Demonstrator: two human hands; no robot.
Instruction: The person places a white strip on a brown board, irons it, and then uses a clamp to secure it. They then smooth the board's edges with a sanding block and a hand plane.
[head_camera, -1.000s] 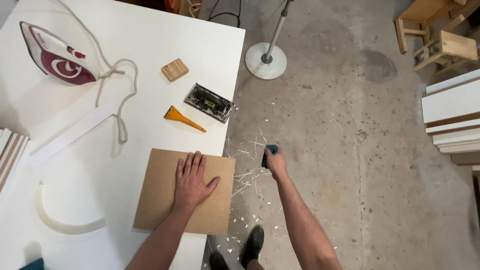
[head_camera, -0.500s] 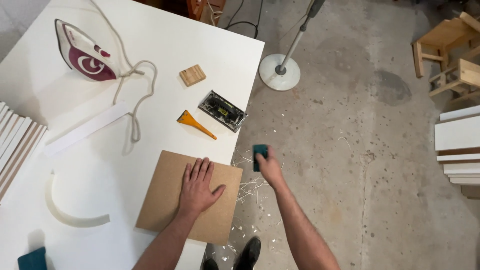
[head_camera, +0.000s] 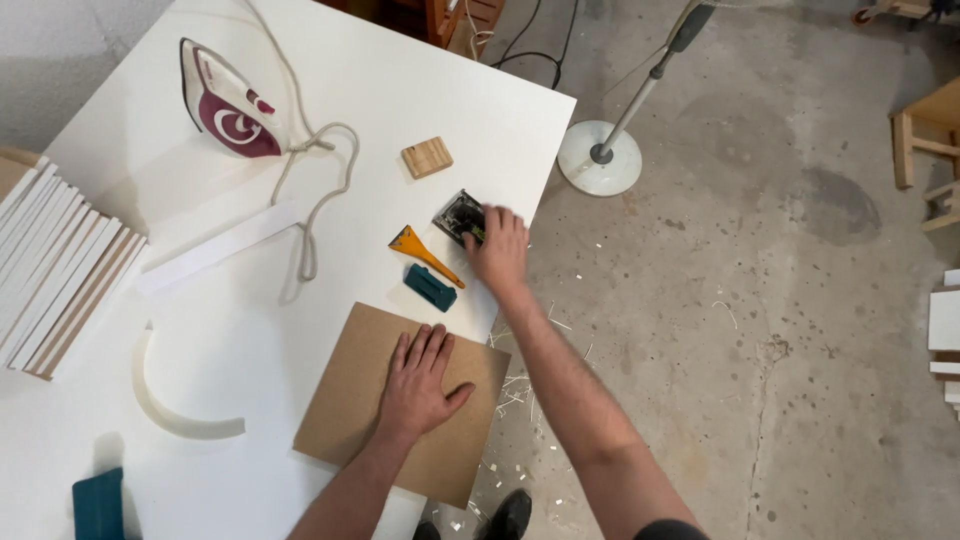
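My left hand (head_camera: 415, 385) lies flat, fingers spread, on a brown board (head_camera: 345, 400) that juts over the white table's (head_camera: 330, 60) front edge. My right hand (head_camera: 497, 250) reaches to the table's right edge, its fingers curled over the right end of a small black tool (head_camera: 458, 213). A teal block (head_camera: 430, 287) lies on the table just left of that hand, beside an orange scraper (head_camera: 425, 255).
A small wooden block (head_camera: 427, 157), a red-and-white iron (head_camera: 228, 100) with its cord, a flat white strip (head_camera: 220, 247), a curved white strip (head_camera: 170, 405), a stack of white panels (head_camera: 55, 270) and another teal object (head_camera: 98, 505) share the table. A fan-stand base (head_camera: 598, 157) stands on the concrete floor.
My right hand rose from below the table edge, set the teal block down beside the scraper, and moved onto the black tool. My left hand stayed on the board.
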